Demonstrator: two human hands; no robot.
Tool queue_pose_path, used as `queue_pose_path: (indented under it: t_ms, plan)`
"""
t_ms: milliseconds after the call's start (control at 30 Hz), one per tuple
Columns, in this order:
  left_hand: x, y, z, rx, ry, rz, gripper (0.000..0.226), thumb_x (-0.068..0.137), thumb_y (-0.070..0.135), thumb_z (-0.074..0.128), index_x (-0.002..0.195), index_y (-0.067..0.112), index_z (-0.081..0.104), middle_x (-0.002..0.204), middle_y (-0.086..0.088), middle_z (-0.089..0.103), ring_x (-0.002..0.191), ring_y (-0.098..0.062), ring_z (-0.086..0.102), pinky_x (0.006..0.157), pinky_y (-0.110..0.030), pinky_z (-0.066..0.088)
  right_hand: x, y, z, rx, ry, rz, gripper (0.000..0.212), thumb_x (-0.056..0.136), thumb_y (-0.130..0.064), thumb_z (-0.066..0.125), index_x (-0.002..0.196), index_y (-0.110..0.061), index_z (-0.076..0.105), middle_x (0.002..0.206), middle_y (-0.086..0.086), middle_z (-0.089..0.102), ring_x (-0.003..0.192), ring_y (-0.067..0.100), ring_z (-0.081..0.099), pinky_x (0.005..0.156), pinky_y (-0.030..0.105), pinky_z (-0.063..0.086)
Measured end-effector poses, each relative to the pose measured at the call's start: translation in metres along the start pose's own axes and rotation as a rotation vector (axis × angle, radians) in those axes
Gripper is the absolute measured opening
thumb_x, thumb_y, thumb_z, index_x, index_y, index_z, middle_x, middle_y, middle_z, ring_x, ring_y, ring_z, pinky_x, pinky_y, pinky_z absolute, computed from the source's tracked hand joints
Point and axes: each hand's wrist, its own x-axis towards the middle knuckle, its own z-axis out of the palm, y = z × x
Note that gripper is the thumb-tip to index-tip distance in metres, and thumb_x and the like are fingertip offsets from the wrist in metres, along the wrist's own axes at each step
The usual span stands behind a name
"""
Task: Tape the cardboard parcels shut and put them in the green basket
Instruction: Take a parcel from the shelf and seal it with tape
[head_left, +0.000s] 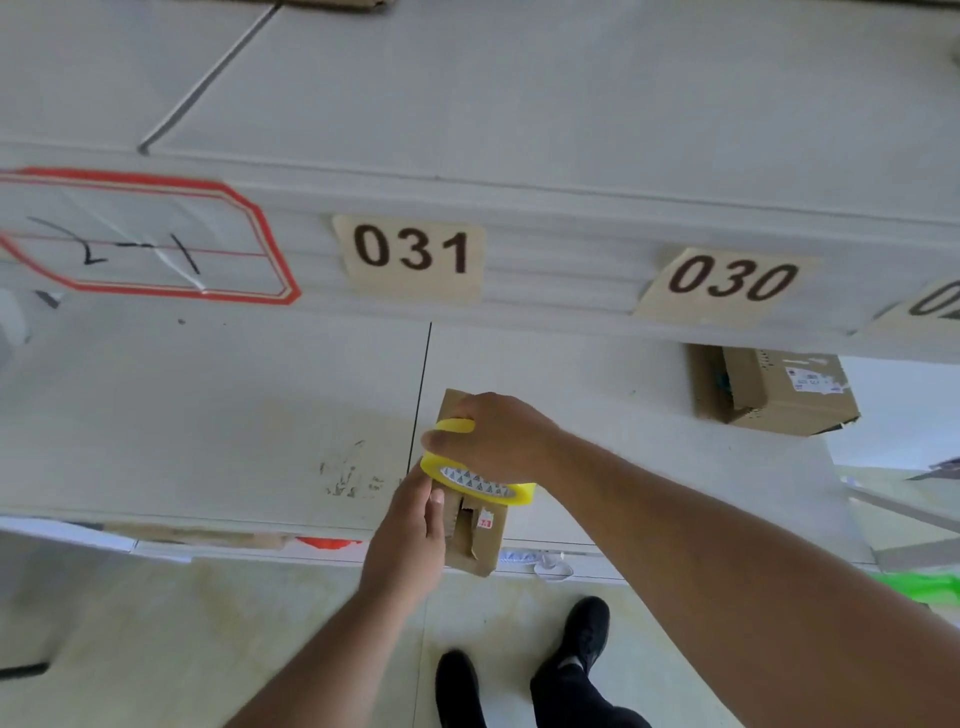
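A small cardboard parcel (480, 535) lies on the white shelf (208, 415), its near end jutting over the front edge. My right hand (498, 441) grips a yellow roll of tape (475, 483) on top of the parcel. My left hand (415, 525) holds the parcel's left side, thumb near the tape. A second cardboard parcel (779, 392) with a printed label sits farther back on the right of the shelf. A sliver of the green basket (919, 587) shows at the right edge, below shelf level.
An upper shelf's front edge carries labels 031 (413, 249) and 030 (732, 280) and a red-framed sticker (140, 239). My feet in black shoes (519, 670) stand on the pale floor below.
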Motion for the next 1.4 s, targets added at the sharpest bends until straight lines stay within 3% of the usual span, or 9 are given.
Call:
queue_pose_path:
  t_ms: [100, 167, 333, 833, 900, 1033, 1167, 1267, 1400]
  plan:
    - [0.002, -0.004, -0.003, 0.019, -0.034, -0.002, 0.049, 0.109, 0.038, 0.032, 0.156, 0.052, 0.026, 0.155, 0.021, 0.042, 0.133, -0.005, 0.05, 0.101, -0.027, 0.044, -0.012, 0.012, -0.014, -0.013, -0.01, 0.013, 0.051, 0.086, -0.069, 0.06, 0.123, -0.034, 0.068, 0.117, -0.006, 0.067, 0.109, 0.023, 0.062, 0.089, 0.036, 0.053]
    - [0.001, -0.005, -0.004, 0.01, -0.044, -0.025, 0.053, 0.109, 0.039, 0.032, 0.159, 0.052, 0.016, 0.16, 0.021, 0.036, 0.14, -0.006, 0.045, 0.105, -0.025, 0.042, -0.022, 0.034, -0.026, -0.241, -0.004, 0.044, 0.052, 0.086, -0.07, 0.058, 0.121, -0.033, 0.07, 0.121, -0.005, 0.068, 0.112, 0.022, 0.062, 0.088, 0.035, 0.05]
    - [0.003, -0.004, -0.002, -0.003, -0.046, -0.013, 0.054, 0.109, 0.041, 0.032, 0.158, 0.052, 0.012, 0.162, 0.019, 0.035, 0.143, -0.006, 0.043, 0.105, -0.02, 0.038, -0.035, 0.086, -0.022, -0.403, -0.039, 0.201, 0.062, 0.089, -0.079, 0.049, 0.128, -0.035, 0.067, 0.129, -0.011, 0.066, 0.118, 0.019, 0.06, 0.086, 0.036, 0.045]
    - [0.003, -0.002, -0.007, 0.044, -0.084, -0.003, 0.054, 0.107, 0.048, 0.026, 0.159, 0.051, 0.009, 0.161, 0.016, 0.038, 0.142, -0.008, 0.044, 0.11, -0.032, 0.045, -0.021, 0.107, 0.018, -0.297, -0.012, 0.342, 0.076, 0.08, -0.093, 0.045, 0.09, -0.022, 0.07, 0.085, -0.007, 0.068, 0.079, 0.014, 0.063, 0.061, 0.029, 0.042]
    - [0.001, 0.008, -0.008, 0.227, -0.064, -0.017, 0.062, 0.103, 0.06, 0.02, 0.16, 0.046, 0.005, 0.167, 0.012, 0.029, 0.148, -0.013, 0.037, 0.115, -0.039, 0.041, -0.019, 0.107, 0.019, -0.297, -0.007, 0.336, 0.076, 0.079, -0.094, 0.045, 0.092, -0.023, 0.069, 0.086, -0.008, 0.067, 0.081, 0.014, 0.063, 0.064, 0.03, 0.045]
    - [-0.002, 0.05, 0.011, 0.621, -0.069, 0.001, 0.112, 0.082, 0.09, 0.022, 0.163, 0.02, -0.011, 0.171, -0.005, -0.016, 0.159, -0.028, -0.004, 0.124, -0.055, 0.012, -0.022, 0.106, 0.018, -0.296, -0.005, 0.327, 0.073, 0.082, -0.091, 0.046, 0.098, -0.024, 0.071, 0.09, -0.009, 0.068, 0.086, 0.016, 0.065, 0.065, 0.03, 0.046]
    - [-0.001, 0.061, 0.028, 0.702, -0.101, -0.02, 0.102, 0.086, 0.07, 0.044, 0.162, 0.029, -0.012, 0.168, -0.011, -0.023, 0.153, -0.04, 0.004, 0.108, -0.055, 0.04, -0.025, 0.107, 0.021, -0.299, 0.008, 0.305, 0.077, 0.081, -0.094, 0.041, 0.093, -0.024, 0.072, 0.096, -0.008, 0.068, 0.087, 0.015, 0.065, 0.063, 0.03, 0.044]
    - [0.001, 0.058, 0.017, 0.607, -0.111, -0.016, 0.098, 0.086, 0.064, 0.046, 0.16, 0.037, -0.013, 0.17, -0.003, -0.02, 0.152, -0.035, 0.009, 0.108, -0.053, 0.04, -0.03, 0.106, 0.022, -0.221, 0.016, 0.281, 0.07, 0.083, -0.091, 0.044, 0.092, -0.026, 0.069, 0.09, -0.009, 0.066, 0.084, 0.015, 0.063, 0.062, 0.029, 0.042]
    - [0.02, 0.034, 0.002, 0.093, -0.248, -0.074, 0.096, 0.081, 0.065, 0.058, 0.156, 0.059, -0.002, 0.171, 0.016, 0.001, 0.155, -0.019, 0.013, 0.122, -0.052, 0.028, -0.049, 0.1, -0.004, 0.044, 0.12, 0.207, 0.048, 0.084, -0.077, 0.058, 0.114, -0.041, 0.069, 0.105, -0.016, 0.066, 0.099, 0.014, 0.062, 0.073, 0.03, 0.047]
